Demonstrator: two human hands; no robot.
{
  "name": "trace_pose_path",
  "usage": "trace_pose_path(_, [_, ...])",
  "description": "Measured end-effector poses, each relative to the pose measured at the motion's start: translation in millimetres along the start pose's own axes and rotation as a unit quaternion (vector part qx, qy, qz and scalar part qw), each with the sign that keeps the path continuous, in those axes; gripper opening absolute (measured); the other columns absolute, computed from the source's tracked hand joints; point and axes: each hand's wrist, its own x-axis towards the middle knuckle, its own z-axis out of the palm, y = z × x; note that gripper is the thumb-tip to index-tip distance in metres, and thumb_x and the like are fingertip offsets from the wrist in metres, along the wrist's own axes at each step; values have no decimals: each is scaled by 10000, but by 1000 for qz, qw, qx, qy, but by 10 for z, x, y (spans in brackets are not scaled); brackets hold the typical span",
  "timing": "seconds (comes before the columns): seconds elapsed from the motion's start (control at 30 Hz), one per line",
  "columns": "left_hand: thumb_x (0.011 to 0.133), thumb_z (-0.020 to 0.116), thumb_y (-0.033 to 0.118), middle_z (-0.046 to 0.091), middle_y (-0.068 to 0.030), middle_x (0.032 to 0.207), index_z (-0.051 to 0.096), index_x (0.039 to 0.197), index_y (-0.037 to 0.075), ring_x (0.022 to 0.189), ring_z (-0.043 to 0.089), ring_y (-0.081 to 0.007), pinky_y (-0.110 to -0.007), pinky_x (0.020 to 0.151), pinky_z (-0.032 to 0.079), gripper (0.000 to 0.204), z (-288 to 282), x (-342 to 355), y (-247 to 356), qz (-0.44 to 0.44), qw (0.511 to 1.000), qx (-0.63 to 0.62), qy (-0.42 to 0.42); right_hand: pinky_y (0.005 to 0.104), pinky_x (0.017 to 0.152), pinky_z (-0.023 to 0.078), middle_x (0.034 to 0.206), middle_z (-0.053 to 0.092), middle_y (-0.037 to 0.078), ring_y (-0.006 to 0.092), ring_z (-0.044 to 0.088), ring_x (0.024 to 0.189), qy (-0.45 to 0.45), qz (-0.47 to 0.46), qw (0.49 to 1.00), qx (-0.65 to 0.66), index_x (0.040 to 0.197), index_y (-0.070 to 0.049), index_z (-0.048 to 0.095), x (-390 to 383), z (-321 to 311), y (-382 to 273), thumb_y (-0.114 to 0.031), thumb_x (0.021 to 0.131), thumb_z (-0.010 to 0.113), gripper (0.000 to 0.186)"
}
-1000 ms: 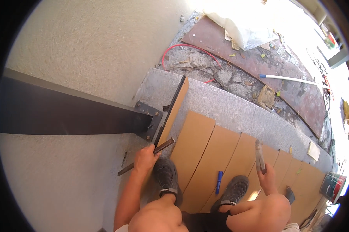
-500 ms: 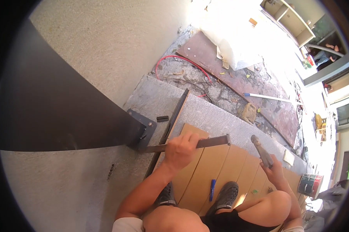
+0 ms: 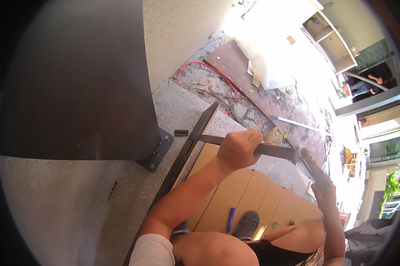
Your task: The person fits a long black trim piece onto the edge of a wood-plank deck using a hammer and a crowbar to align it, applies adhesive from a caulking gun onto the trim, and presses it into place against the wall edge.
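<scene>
My left hand (image 3: 239, 148) grips a dark flat metal bar (image 3: 279, 151), held roughly level. Its far tip rests against a long board edged in black (image 3: 175, 168), left of several tan planks (image 3: 222, 197). In my right hand (image 3: 323, 197) is a hammer (image 3: 315, 170), its head touching or very close to the bar's near end. A blue marker (image 3: 231, 219) lies on the planks beside my grey shoe (image 3: 246, 226). A short black piece (image 3: 181, 133) sits on the concrete beyond the edged board.
A large dark steel post (image 3: 75, 88) with a bolted base plate (image 3: 162, 148) is at left. Beyond the step lie a red hose (image 3: 208, 66), a reddish sheet (image 3: 293, 106) and a white pole (image 3: 297, 124). A person (image 3: 364, 86) and a shelf unit (image 3: 333, 40) are farther off.
My left hand has moved up and right, swinging the bar across onto the edged board. My right hand has brought the hammer toward the bar's end, and the view has shifted.
</scene>
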Motion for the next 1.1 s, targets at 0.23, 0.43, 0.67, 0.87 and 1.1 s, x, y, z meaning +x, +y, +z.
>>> trace_pose_path(0.23, [795, 764, 157, 572, -126, 736, 492, 789, 71, 588, 607, -370, -441, 510, 487, 285, -90, 11, -120, -20, 999, -23, 7, 281, 590, 475, 790, 612, 55, 119, 560, 631, -12, 96, 985, 145, 1181, 8, 599, 66, -239, -309, -159, 965, 675, 284])
trace_pose_path(0.43, [856, 753, 187, 499, -142, 588, 485, 677, 66, 522, 531, -379, -422, 467, 396, 344, -246, 119, -135, -86, 995, -38, 31, 222, 454, 431, 759, 548, 53, 88, 496, 504, 18, 21, 935, 354, 1232, 22, 476, 206, -552, -791, -305, 1024, 572, 399])
trace_pose_path(0.67, [942, 682, 201, 458, -166, 538, 478, 641, 48, 502, 510, -387, -427, 464, 375, 394, -233, 165, -231, -125, 989, -34, 70, 227, 365, 381, 650, 509, 66, 95, 436, 417, 56, -84, 906, 411, 1169, 15, 447, 425, -707, -1258, -393, 1012, 594, 461])
trace_pose_path(0.87, [944, 676, 167, 492, -172, 552, 500, 647, 45, 510, 532, -388, -434, 464, 392, 366, -290, 188, -274, -108, 991, -19, 77, 217, 388, 335, 623, 482, 16, 70, 408, 423, -70, 19, 951, 301, 1038, -11, 473, 577, -375, -1629, -359, 1020, 605, 373])
trace_pose_path(1.1, [951, 671, 166, 474, -161, 541, 490, 647, 41, 492, 515, -373, -426, 464, 384, 375, -250, 195, -250, -109, 991, -25, 79, 241, 359, 397, 610, 419, 13, 95, 408, 400, 147, -131, 842, 503, 1033, -43, 429, 613, -379, -1598, -447, 1024, 562, 425])
